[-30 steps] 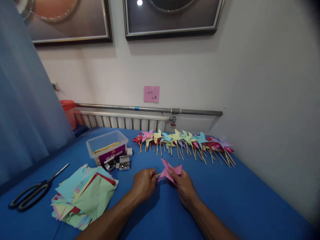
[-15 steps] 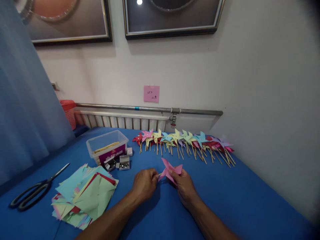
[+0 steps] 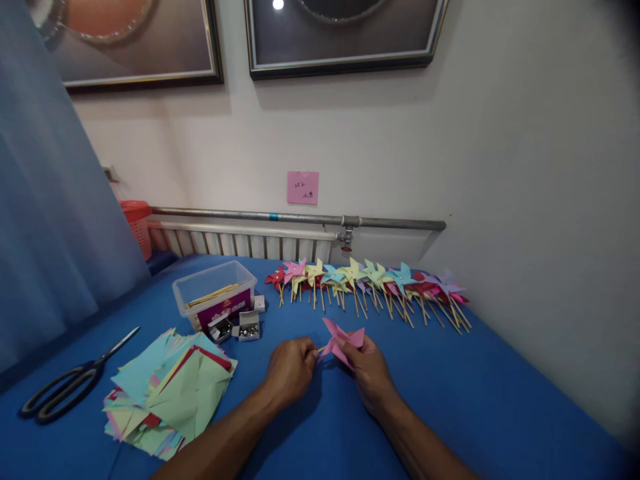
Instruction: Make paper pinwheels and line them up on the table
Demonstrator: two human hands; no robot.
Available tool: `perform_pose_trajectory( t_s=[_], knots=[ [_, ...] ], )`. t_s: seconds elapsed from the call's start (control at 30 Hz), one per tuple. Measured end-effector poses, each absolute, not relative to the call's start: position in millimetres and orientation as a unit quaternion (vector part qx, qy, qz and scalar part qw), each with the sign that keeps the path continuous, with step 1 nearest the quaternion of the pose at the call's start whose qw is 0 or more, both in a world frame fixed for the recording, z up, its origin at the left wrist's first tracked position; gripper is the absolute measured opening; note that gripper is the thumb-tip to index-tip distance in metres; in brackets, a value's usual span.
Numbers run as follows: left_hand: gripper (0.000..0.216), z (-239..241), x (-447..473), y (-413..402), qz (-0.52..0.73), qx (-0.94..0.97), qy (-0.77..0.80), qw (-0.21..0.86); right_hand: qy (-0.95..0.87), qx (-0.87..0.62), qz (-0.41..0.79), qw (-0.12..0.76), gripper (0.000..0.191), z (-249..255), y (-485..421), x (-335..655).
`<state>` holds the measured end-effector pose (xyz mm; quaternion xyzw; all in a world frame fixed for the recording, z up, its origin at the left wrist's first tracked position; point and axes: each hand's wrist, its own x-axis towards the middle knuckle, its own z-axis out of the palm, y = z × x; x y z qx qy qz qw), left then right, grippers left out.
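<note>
A pink paper pinwheel [image 3: 338, 337] is held just above the blue table [image 3: 480, 400], in front of me. My right hand [image 3: 369, 371] pinches its folded blades from below. My left hand [image 3: 290, 367] is closed on the thin wooden stick [image 3: 321, 349] that sticks out of the pinwheel's left side. Behind them lies a row of finished pinwheels [image 3: 367, 283] in several colours, their sticks pointing towards me.
A stack of coloured paper squares [image 3: 167, 392] lies at the left, with black scissors [image 3: 67, 387] beyond it. A clear plastic box of sticks [image 3: 214, 293] and small open boxes of pins [image 3: 241, 327] stand behind the paper. A radiator pipe [image 3: 300, 219] runs along the wall.
</note>
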<state>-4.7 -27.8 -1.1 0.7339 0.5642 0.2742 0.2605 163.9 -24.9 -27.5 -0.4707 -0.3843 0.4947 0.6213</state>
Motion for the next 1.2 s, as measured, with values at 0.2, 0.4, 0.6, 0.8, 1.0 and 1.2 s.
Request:
perform_pose_trajectory(
  t_s=[0.2, 0.4, 0.6, 0.8, 1.0, 1.2],
  knots=[
    [0.023, -1, -5, -28, 0.276, 0.736, 0.562, 0.258, -0.388, -0.481, 0.488, 0.617, 0.037, -28, -25, 165],
    [0.022, -1, -5, -28, 0.276, 0.735, 0.564, 0.256, -0.385, -0.482, 0.494, 0.613, 0.037, -30, -24, 165],
    [0.024, -1, -5, -28, 0.270, 0.738, 0.563, 0.255, -0.385, -0.481, 0.492, 0.615, 0.037, -29, -24, 165],
    [0.021, 1, -9, -27, 0.257, 0.748, 0.556, 0.257, -0.383, -0.497, 0.481, 0.612, 0.039, -33, -19, 169],
    [0.016, 4, -15, -26, 0.235, 0.765, 0.556, 0.224, -0.405, -0.531, 0.437, 0.602, 0.037, -40, -10, 181],
    [0.015, 11, -15, -32, 0.228, 0.769, 0.544, 0.245, -0.416, -0.534, 0.441, 0.589, 0.037, -38, -9, 184]
  ],
)
